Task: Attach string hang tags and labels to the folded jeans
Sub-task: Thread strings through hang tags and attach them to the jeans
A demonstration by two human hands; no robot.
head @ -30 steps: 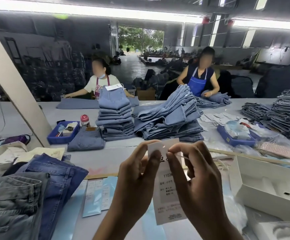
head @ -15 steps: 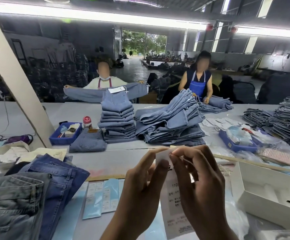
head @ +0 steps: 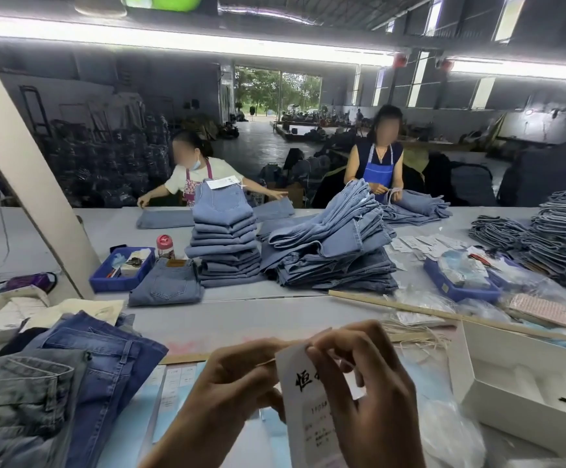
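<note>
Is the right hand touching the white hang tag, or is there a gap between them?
Touching. The head view shows the right hand pinching the top edge of the white hang tag with curled fingers.

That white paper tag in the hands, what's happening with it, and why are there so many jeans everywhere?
A person holds a white hang tag up in both hands. The right hand pinches its top edge, and the left hand steadies it from the side, likely to fix a string. The tag is not on any jeans yet. Darker folded jeans lie at the left. Across the table, two other workers handle light blue jeans beside tall stacks.
</note>
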